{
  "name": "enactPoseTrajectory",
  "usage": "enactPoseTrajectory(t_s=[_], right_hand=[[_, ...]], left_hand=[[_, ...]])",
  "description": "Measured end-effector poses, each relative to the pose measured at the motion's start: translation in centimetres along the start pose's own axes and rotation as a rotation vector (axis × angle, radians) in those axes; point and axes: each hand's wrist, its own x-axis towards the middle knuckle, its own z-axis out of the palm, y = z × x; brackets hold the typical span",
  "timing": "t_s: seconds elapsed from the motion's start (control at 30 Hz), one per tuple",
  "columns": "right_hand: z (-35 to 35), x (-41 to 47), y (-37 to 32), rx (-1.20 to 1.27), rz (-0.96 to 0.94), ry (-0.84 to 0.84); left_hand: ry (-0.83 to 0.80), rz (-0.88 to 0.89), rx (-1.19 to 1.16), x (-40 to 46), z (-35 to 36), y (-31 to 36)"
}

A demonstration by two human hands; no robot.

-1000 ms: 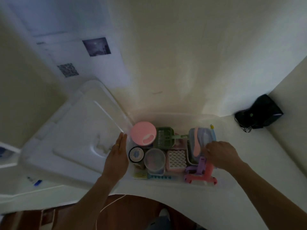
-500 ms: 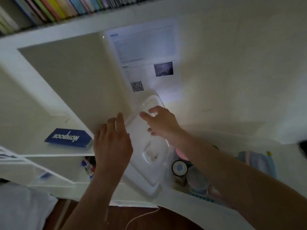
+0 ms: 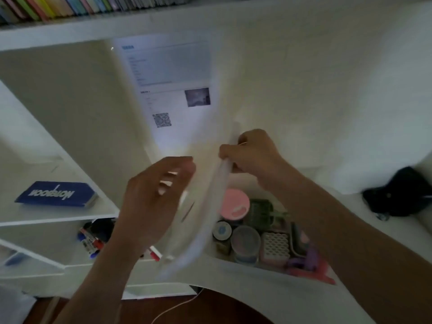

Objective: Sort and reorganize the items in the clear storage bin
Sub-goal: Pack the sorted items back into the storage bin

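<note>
White desk w/ shelving at the left, printed sheet on the wall. Right hand pinches the top edge of the clear lid, which stands nearly on edge and is motion-blurred; left hand lies against its left face, fingers bent, hold unclear. Risk, imo: lid swings or slips from that thin pinch and drops onto the bin's contents. Clear storage bin sits just right of the lid, packed w/ a pink tub, green basket, round jars, honeycomb tray.
</note>
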Motion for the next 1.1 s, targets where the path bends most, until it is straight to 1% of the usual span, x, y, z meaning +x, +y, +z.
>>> enactPoseTrajectory(t_s=[0.03,0.07,0.1,0.13,0.17,0.2,0.23,0.27,0.3,0.37,0.4,0.43,0.47,0.5,0.53,0.63,0.73,0.77,0.83,0.97,1.1], right_hand=[[-2.4,-0.6,0.4,0.035,-0.019,0.011],[-4.8,-1.3,0.9,0.079,-0.028,0.007],[-7.3,-2.1,1.8,0.131,-0.022,-0.004],[-9.8,-2.9,2.7,0.189,-0.004,-0.019],[-12.1,-3.8,4.1,0.241,0.023,-0.028],[-14.0,-4.5,5.6,0.29,0.057,-0.028],[-15.5,-5.0,7.4,0.33,0.093,-0.017],[-16.6,-5.5,9.3,0.361,0.13,0.006],[-17.5,-5.8,11.2,0.384,0.157,0.031],[-18.5,-6.1,14.9,0.44,0.184,0.062],[-18.7,-6.3,16.4,0.467,0.195,0.074],[-18.9,-6.3,17.8,0.488,0.21,0.086],[-19.1,-6.3,19.0,0.506,0.229,0.1],[-19.3,-6.3,20.2,0.523,0.25,0.119],[-19.5,-6.1,21.3,0.532,0.268,0.138],[-20.0,-5.1,24.2,0.501,0.304,0.248],[-20.0,-4.2,26.2,0.332,0.317,0.438],[-19.8,-3.9,26.8,0.246,0.319,0.489],[-19.3,-3.3,27.9,0.065,0.332,0.556],[-18.1,-2.5,29.3,-0.176,0.334,0.601],[-17.2,-2.6,30.0,-0.219,0.358,0.595]], left_hand=[[0.015,-0.056,0.004,0.2,0.2,-1.0],[0.036,-0.113,0.081,0.4,0.3,-2.0],[0.034,-0.178,0.205,0.8,0.6,-3.8],[-0.018,-0.274,0.303,1.1,1.0,-5.2],[-0.085,-0.409,0.312,1.3,1.8,-6.8],[-0.158,-0.548,0.237,1.4,2.7,-8.1],[-0.209,-0.667,0.091,1.5,3.7,-9.3],[-0.239,-0.734,-0.038,1.6,4.7,-10.1],[-0.244,-0.749,-0.148,1.6,5.8,-10.7],[-0.177,-0.7,-0.096,1.9,8.1,-12.2],[-0.15,-0.654,0.048,2.0,9.3,-13.0],[-0.18,-0.632,0.18,2.1,10.3,-13.9],[-0.239,-0.653,0.251,2.1,11.3,-14.5],[-0.289,-0.667,0.267,2.1,12.3,-15.5],[-0.299,-0.67,0.255,2.2,13.1,-16.0],[-0.223,-0.672,0.211,3.0,14.7,-17.0],[-0.22,-0.664,0.276,3.4,15.9,-17.2],[-0.217,-0.655,0.27,3.5,16.3,-17.3],[-0.207,-0.64,0.188,3.4,17.1,-17.5],[-0.197,-0.587,0.163,2.4,17.4,-17.6],[-0.202,-0.531,0.141,1.6,17.4,-18.5]])
